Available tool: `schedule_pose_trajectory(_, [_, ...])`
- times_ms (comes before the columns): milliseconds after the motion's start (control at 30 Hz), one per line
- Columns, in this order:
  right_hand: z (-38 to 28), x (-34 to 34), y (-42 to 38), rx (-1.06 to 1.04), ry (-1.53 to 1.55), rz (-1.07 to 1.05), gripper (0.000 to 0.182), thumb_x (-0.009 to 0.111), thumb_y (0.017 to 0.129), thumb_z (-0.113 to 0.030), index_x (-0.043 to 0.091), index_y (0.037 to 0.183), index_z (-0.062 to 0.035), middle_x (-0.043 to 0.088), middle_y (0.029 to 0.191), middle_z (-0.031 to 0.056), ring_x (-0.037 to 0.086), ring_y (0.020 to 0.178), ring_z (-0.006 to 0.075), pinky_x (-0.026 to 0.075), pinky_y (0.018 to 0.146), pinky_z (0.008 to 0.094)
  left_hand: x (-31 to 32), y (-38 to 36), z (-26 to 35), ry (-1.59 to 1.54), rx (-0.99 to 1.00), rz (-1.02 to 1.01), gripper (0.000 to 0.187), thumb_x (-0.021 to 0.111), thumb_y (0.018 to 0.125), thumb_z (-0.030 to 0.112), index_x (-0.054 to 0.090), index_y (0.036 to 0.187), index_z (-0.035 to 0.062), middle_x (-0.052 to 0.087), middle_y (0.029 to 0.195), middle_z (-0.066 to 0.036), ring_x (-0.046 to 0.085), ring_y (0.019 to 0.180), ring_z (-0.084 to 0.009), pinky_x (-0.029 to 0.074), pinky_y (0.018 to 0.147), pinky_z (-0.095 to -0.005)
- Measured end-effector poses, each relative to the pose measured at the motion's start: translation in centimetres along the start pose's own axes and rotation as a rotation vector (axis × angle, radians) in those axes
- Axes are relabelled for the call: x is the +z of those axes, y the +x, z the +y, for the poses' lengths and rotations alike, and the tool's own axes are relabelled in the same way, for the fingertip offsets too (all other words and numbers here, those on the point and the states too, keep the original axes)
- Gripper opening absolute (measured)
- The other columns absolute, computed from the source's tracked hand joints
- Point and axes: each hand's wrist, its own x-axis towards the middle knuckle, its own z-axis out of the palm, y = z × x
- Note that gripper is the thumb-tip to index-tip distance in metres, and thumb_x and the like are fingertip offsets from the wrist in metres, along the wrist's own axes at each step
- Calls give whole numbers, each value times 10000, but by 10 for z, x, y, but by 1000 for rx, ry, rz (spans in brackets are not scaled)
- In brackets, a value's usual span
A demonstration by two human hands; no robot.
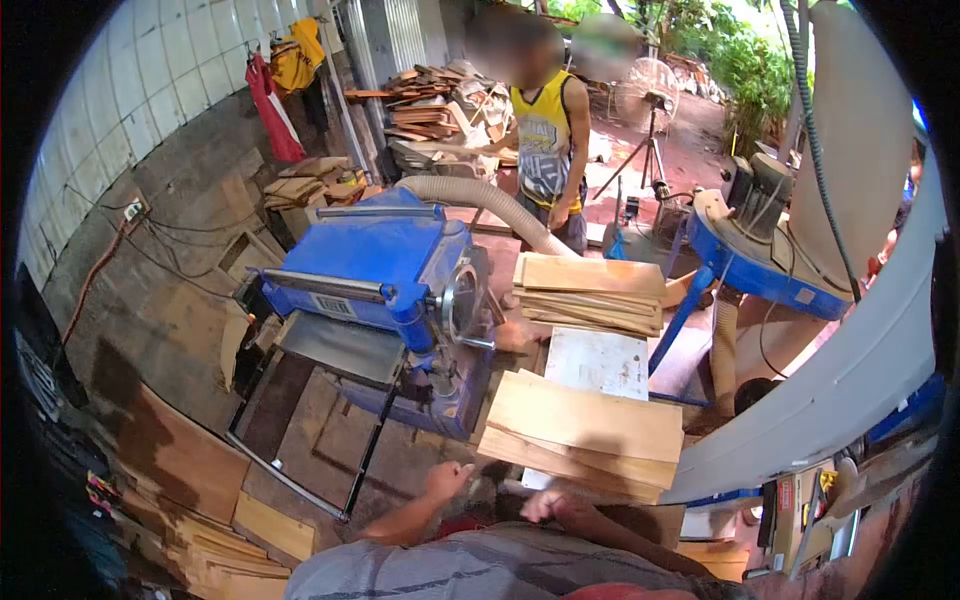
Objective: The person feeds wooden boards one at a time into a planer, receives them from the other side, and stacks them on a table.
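My left hand (447, 480) hovers in front of my body with its fingers curled in and nothing visible in them. To its right, my right hand (543, 506) is also curled closed, close to my shirt and just below the near boards. These thin wooden boards (590, 412) lie in a slightly fanned pile on a white table (598, 362). Beyond them is a taller, neater stack of boards (592, 274). A blue thickness planer (360, 250) stands to the left, with a handwheel (462, 302) on its near right side. Neither hand touches the boards or the planer.
A ribbed hose (490, 205) runs from behind the planer. Beyond it stands a person in a yellow jersey (550, 135). A blue dust collector (765, 262) is at the right. Wood scraps (430, 105) are heaped at the back; more boards (275, 527) lie at lower left.
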Motion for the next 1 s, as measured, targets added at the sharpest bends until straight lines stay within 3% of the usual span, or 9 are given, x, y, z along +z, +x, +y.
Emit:
schedule_pose_trajectory(133, [-72, 47, 3, -136, -69, -185, 544, 410, 997, -489, 562, 1131, 16, 569, 1236, 172, 513, 1198, 286, 368, 1039, 407, -16, -27, -22, -51, -36, 202, 362, 615, 866, 431, 662, 805, 77, 649, 895, -196, 622, 878, -375, 470, 778, -478])
schedule_pose_trajectory(300, [-76, 67, -6, 62, -309, -258, 585, 271, 1031, -471, 479, 1357, -32, 452, 1429, 164, 398, 1342, 311, 258, 1130, 426, -62, -12, -79, 159, 214, 564, 267, 692, 785, 223, 606, 1016, 120, 491, 1337, -166, 401, 1278, -377, 317, 1030, -529])
schedule_pose_trajectory(467, [-84, 91, 46, -7, -618, -116, 156, 641, 907, -123, 702, 986, -3, 702, 1043, 121, 660, 985, 253, 519, 851, 339, -113, -7, -116, 128, 30, 624, 480, 656, 828, 227, 500, 1269, 118, 495, 1349, -225, 435, 1279, -406, 360, 1020, -533])
schedule_pose_trajectory(567, [-130, 124, 91, -66, -475, -138, 123, 671, 874, -79, 693, 869, 42, 693, 859, 159, 651, 825, 287, 503, 735, 373, -127, -11, -136, -58, -294, 156, 490, 601, 882, 227, 432, 1323, 97, 611, 1150, -264, 570, 1080, -459, 447, 909, -539])
schedule_pose_trajectory(600, [-145, 133, 104, -208, -407, -160, 135, 677, 878, -104, 703, 887, 28, 685, 829, 161, 647, 767, 264, 498, 682, 358, -112, -6, -159, 17, -178, 244, 440, 540, 922, 249, 415, 1315, 97, 654, 958, -276, 613, 911, -491, 470, 816, -560])
schedule_pose_trajectory(767, [-260, 254, 157, -499, 4, -18, 234, 638, 907, -139, 688, 724, -2, 607, 645, 160, 526, 509, 232, 358, 455, 344, -109, 2, -169, -32, -201, 231, 346, 479, 945, 282, 486, 1251, 122, 644, 923, -291, 610, 886, -493, 459, 783, -583])
schedule_pose_trajectory(900, [-309, 284, 241, -426, -4, -898, 187, 564, 935, -137, 692, 885, -10, 597, 706, 160, 564, 585, 239, 448, 515, 315, -111, 7, -173, -87, -169, 170, 397, 515, 945, 251, 453, 1266, 27, 644, 909, -291, 608, 873, -492, 452, 735, -586])
schedule_pose_trajectory(967, [-309, 376, 206, -276, -20, 399, 294, 566, 926, -208, 422, 696, -94, 404, 513, 9, 340, 360, 182, 269, 412, 356, -100, 14, -182, -71, -190, 133, 426, 521, 943, 259, 452, 1296, 33, 649, 899, -284, 613, 871, -485, 455, 724, -586])
schedule_pose_trajectory(1000, [-298, 403, 201, -271, -3, 411, 294, 566, 926, -208, 422, 696, -94, 404, 513, 9, 340, 360, 182, 269, 412, 356, -92, 18, -188, -78, -190, 131, 420, 504, 948, 280, 455, 1320, 90, 637, 1002, -271, 606, 936, -479, 460, 772, -578])
